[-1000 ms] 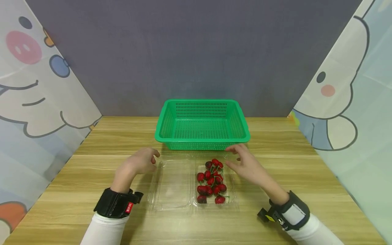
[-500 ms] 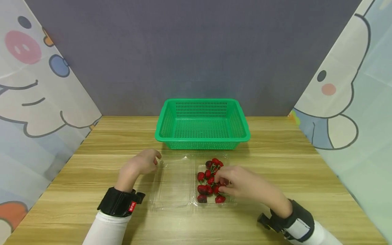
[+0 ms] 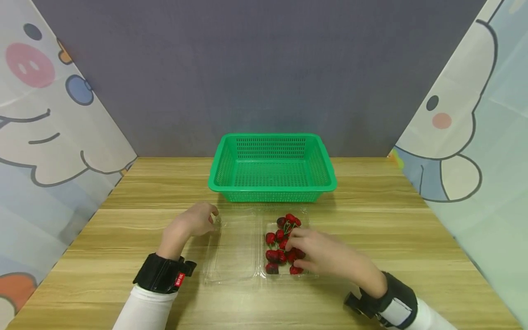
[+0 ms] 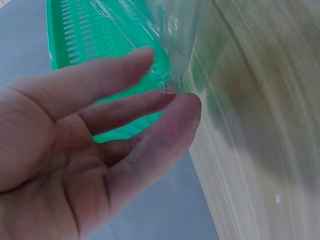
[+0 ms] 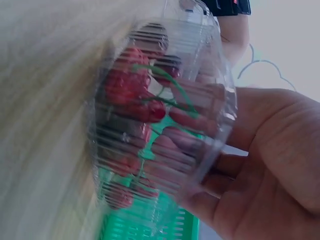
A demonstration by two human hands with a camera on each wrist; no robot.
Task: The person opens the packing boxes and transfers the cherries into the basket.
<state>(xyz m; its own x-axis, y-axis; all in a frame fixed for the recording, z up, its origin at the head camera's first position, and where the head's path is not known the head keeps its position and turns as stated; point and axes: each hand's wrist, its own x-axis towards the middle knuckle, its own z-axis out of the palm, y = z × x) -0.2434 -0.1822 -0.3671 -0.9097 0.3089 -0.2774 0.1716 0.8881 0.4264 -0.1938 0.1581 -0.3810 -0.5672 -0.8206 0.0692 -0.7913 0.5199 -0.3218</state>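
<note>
Cherries (image 3: 282, 238) lie loose in the right half of the open box (image 3: 261, 256). A second ago we had the right hand (image 3: 319, 252) at the box's far right corner; now it is down over the cherries. Since half a second ago it has slipped slightly nearer the box's near edge. Left hand (image 3: 193, 221) has barely shifted from the box's far left corner, beside the lid (image 3: 235, 247). Basket (image 3: 272, 189), just beyond the box, unchanged.

Right fingers: curved, thumb apart from the rest in the head view. Their tips sink among the fruit, and we cannot tell whether they pinch any. That hand covers several cherries. Clear plastic leaves the box's outline faint to us; both sleeves (image 3: 144, 307) are cut off on the near side of the box.

Right wrist view, blurred, gives us what the head view conceals: fingers seen through the box's ribbed wall, close to green stems (image 5: 176, 83). Left wrist view adds the palm: one finger stands apart, two other tips meet at the box's corner. Whether they grip the plastic, we cannot tell.
</note>
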